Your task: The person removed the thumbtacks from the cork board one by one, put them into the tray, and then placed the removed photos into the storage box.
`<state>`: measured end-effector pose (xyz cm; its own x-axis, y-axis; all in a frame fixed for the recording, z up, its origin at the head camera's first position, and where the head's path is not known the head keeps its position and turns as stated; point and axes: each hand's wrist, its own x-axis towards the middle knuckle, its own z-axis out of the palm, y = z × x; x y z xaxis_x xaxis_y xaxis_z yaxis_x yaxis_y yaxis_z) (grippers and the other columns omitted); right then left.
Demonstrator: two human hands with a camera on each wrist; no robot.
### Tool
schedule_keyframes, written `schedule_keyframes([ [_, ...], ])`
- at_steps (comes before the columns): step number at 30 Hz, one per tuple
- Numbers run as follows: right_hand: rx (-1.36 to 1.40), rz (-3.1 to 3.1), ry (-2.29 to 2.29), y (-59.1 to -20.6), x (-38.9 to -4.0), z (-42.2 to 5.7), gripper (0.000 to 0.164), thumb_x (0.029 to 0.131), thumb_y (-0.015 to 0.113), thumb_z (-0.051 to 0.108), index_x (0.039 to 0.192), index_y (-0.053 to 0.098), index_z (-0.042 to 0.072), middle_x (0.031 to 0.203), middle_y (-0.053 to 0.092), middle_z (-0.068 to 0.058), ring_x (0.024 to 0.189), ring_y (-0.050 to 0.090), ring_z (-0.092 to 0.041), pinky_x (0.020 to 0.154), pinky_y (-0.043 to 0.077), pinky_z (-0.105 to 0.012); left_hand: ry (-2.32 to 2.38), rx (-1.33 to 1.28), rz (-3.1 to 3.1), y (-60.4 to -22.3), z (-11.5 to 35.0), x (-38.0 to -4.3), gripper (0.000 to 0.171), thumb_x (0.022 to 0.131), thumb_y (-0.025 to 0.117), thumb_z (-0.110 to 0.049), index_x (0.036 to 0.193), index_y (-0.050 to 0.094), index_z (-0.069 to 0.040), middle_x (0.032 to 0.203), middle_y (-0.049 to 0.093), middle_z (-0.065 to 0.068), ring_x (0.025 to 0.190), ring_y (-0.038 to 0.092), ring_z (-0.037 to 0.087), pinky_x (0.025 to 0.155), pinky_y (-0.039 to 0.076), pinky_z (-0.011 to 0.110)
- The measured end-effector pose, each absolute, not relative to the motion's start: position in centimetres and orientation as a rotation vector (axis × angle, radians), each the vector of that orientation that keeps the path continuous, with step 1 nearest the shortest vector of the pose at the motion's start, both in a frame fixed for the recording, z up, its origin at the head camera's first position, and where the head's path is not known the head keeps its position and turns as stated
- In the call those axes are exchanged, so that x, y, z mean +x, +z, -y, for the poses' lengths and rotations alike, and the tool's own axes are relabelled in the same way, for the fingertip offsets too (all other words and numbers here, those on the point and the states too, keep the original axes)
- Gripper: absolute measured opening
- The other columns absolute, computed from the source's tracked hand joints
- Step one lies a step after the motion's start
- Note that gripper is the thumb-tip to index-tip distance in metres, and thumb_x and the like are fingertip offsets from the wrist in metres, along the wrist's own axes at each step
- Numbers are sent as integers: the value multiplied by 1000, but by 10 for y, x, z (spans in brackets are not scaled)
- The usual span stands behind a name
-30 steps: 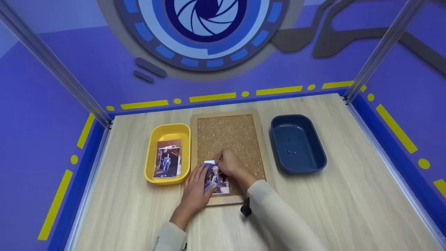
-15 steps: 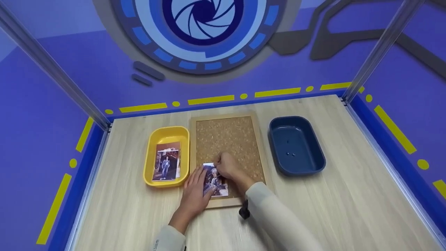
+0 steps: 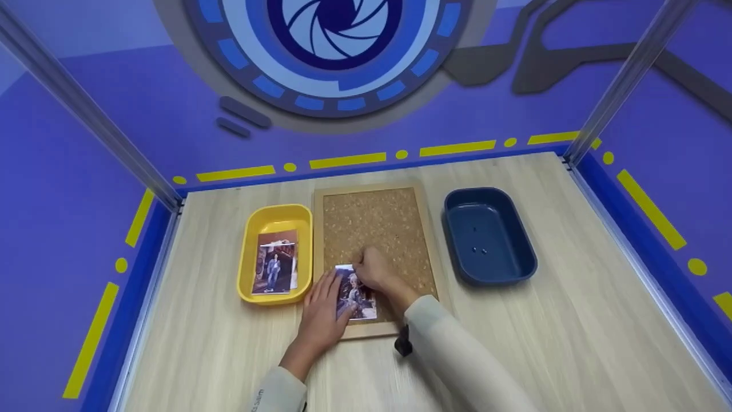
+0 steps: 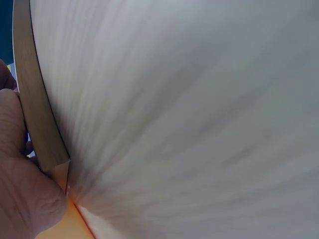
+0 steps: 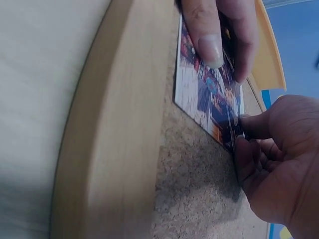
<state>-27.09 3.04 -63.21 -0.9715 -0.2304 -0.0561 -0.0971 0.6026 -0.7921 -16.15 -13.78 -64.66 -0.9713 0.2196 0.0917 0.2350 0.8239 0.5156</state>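
A glossy photo card (image 3: 360,297) lies upright on the lower part of a wood-framed corkboard (image 3: 377,223). Flat along its left edge rests my left hand (image 3: 319,312), fingers extended and the thumb on its lower part. My right hand (image 3: 378,270) is curled at the card's upper right edge. In the right wrist view, its thumb and finger pinch right at the card edge (image 5: 224,107); a small pin-like thing seems to be between the fingertips, mostly hidden. The left wrist view shows part of the left hand (image 4: 25,179) beside the board's frame (image 4: 37,94).
Left of the board stands a yellow tray (image 3: 246,252) with several photo cards (image 3: 274,269) in it. A dark blue tray (image 3: 521,234) to the right holds a few tiny shiny things (image 3: 474,250). Blue walls enclose the wooden table (image 3: 577,320) at the back and sides.
Both hands stay at the photo card with no clear movement. The head view only tilts slightly; the trays and board keep their places.
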Motion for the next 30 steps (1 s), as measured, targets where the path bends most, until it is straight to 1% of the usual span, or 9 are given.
schedule_keyframes([
  [3,-339,-2664,-1353,-641,-276,-33,39,82,55,0,57,40,25,53,36,13,46,38,-8,43,28,-25,-833,-376,2967,-647,136,-163,73,102,66,-38,162,41,-5,173,36,17,162,33,40,128,29,67],
  [4,-355,-2673,-1359,-644,-277,-33,39,80,55,0,57,39,26,53,36,14,45,38,-7,42,28,-25,-829,-370,2970,-647,136,-164,73,102,66,-39,163,41,-6,174,36,16,162,33,39,128,29,67],
  [7,-304,-2615,-1357,-627,-272,-33,41,83,57,-4,57,40,23,53,36,13,47,38,-7,43,27,-24,-829,-356,2977,-647,136,-164,74,102,66,-40,163,41,-7,174,36,15,162,32,39,129,28,67],
  [9,-322,-2628,-1327,-625,-271,-33,42,83,57,-6,57,40,23,53,35,13,48,37,-7,44,26,-23,-828,-349,2987,-648,136,-164,74,103,65,-42,164,40,-8,174,35,15,163,31,38,129,27,66],
  [12,-293,-2614,-1278,-614,-267,-34,43,87,60,-6,59,42,22,55,37,12,51,38,-8,47,27,-23,-823,-349,2992,-648,136,-163,73,103,65,-41,164,39,-9,175,35,14,163,31,38,129,27,66],
  [17,-260,-2651,-1244,-613,-267,-32,37,90,63,0,64,47,20,59,43,10,55,44,-9,50,32,-22,-803,-346,2989,-646,137,-162,73,103,66,-40,163,41,-7,174,35,15,162,32,39,129,27,66],
  [20,-278,-2666,-1233,-613,-267,-31,35,88,63,0,64,47,20,60,43,11,56,43,-9,51,31,-22,-807,-333,2999,-645,137,-162,74,103,66,-41,164,40,-8,175,34,14,163,31,38,130,26,66],
  [26,-297,-2664,-1246,-615,-269,-33,37,86,61,0,61,45,21,57,40,12,54,40,-9,49,28,-24,-834,-335,2983,-645,136,-164,74,103,66,-41,164,40,-9,175,35,14,163,31,39,130,26,67],
  [30,-307,-2673,-1255,-624,-272,-35,30,84,59,4,63,48,23,58,43,11,53,42,-10,48,30,-26,-837,-318,3006,-645,135,-165,73,103,66,-40,164,40,-9,175,34,13,164,30,38,130,25,67],
])
